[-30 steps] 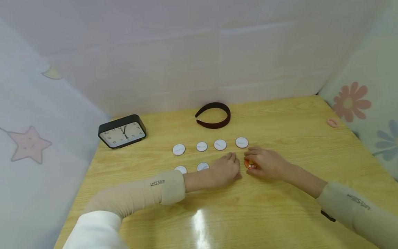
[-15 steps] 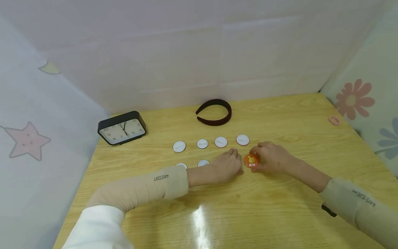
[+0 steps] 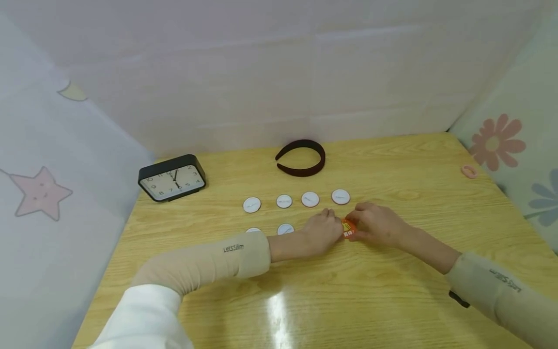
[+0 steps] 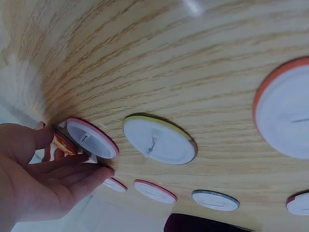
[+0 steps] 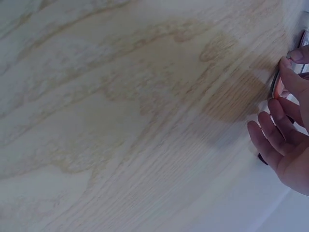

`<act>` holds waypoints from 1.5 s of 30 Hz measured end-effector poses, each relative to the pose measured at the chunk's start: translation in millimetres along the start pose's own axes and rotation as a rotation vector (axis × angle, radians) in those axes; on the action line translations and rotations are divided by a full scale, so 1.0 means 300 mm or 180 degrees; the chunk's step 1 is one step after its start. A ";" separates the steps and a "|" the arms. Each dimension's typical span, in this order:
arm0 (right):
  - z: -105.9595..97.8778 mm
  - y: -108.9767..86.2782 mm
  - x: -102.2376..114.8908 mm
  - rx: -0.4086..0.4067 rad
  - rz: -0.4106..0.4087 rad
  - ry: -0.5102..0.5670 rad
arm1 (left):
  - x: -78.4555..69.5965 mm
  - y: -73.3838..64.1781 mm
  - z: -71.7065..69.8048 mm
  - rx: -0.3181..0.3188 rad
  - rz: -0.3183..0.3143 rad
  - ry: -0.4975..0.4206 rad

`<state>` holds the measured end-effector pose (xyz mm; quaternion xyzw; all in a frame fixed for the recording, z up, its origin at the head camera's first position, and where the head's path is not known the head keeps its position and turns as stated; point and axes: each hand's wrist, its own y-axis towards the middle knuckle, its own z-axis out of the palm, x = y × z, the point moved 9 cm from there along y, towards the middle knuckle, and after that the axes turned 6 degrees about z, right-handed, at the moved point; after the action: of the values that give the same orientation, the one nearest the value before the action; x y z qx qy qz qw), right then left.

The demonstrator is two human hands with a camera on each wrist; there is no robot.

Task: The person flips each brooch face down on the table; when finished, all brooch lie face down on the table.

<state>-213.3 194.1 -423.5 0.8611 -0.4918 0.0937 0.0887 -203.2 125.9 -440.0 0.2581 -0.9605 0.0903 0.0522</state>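
An orange pin badge [image 3: 348, 229] with a yellow thumbs-up print lies between my two hands, print side up. My right hand [image 3: 380, 225] pinches its right edge between thumb and fingers. From the left, the thumb and fingers of my left hand [image 3: 320, 233] close on its opposite edge; the left wrist view shows the orange face between them. Beside those fingers lies a pink-rimmed badge [image 4: 91, 138], white pin side up, hidden under the left hand in the head view. A yellow-rimmed badge [image 4: 159, 139] follows in the same row.
Behind the hands runs a row of face-down badges, the rightmost badge [image 3: 340, 197] close to my right fingers. Farther back lies a dark headband [image 3: 321, 157]. A black clock [image 3: 172, 178] stands at left, and a pink ring-shaped band [image 3: 469, 171] lies near the right edge.
The orange badge has shifted slightly left with my right hand and now meets my left hand, which was apart from it half a second ago. The other badges stay put.
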 end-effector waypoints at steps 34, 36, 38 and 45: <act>-0.013 -0.022 0.010 -0.0625 -0.0428 0.0396 | 0.013 -0.003 0.033 0.0003 -0.0090 0.0413; -0.005 -0.024 0.010 -0.0525 -0.0440 0.0370 | 0.012 -0.002 0.038 0.0046 -0.0101 0.0454; 0.005 -0.023 0.008 -0.0383 -0.0411 0.0365 | 0.012 -0.001 0.040 0.0050 -0.0109 0.0469; 0.033 -0.032 0.024 -0.0343 -0.0633 -0.0171 | 0.000 -0.005 0.050 0.0076 -0.0033 0.0566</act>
<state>-200.8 190.3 -432.0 0.9018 -0.4104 0.0348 0.1304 -203.4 121.6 -454.3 0.2547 -0.9495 0.1240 0.1347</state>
